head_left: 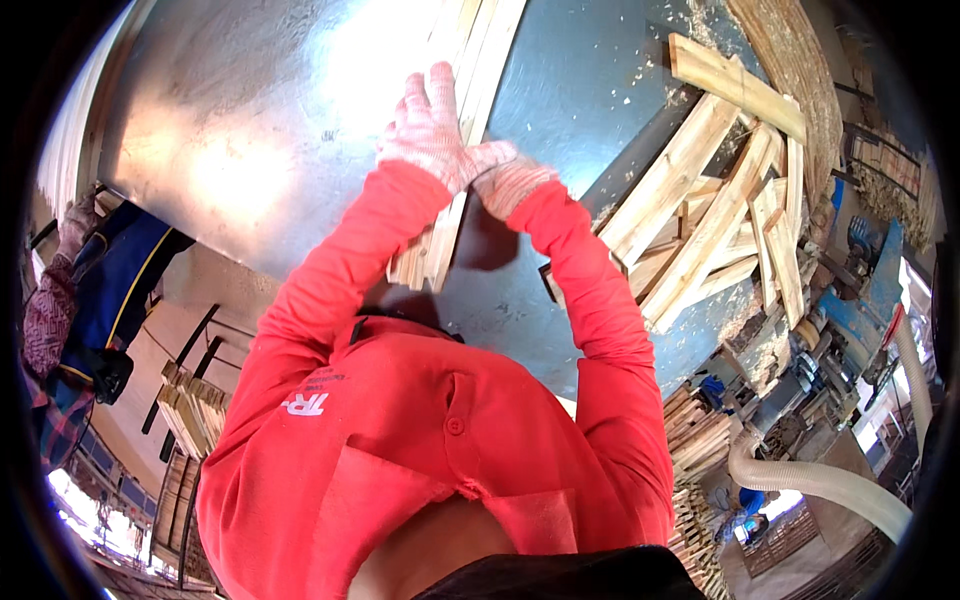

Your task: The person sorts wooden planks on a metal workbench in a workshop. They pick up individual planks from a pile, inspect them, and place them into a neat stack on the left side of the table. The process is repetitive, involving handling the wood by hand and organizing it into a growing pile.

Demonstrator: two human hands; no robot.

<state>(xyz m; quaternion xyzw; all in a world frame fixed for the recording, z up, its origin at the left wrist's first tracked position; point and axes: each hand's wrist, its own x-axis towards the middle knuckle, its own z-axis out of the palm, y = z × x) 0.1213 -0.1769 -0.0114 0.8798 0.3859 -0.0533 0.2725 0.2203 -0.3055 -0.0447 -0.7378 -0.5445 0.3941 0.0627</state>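
Several narrow pale wooden strips (436, 255) lie side by side on a grey metal tabletop (570, 70), running away from my body. My left hand (425, 135), in a whitish knit glove, lies across the strips with its fingers stretched out and pointing away from me. Its thumb reaches right, toward my right hand (512, 183), which is gloved too. That hand rests beside the right edge of the strips, knuckles bent. The left thumb overlaps it, and most of its fingers are hidden.
On the right of the table, offcut boards (710, 210) lie in a loose crossed pile amid sawdust. Another person's gloved hand (75, 225) is at the table's left edge. A ribbed hose (810, 480) and machinery stand at the lower right. Stacked wood (190, 410) sits at lower left.
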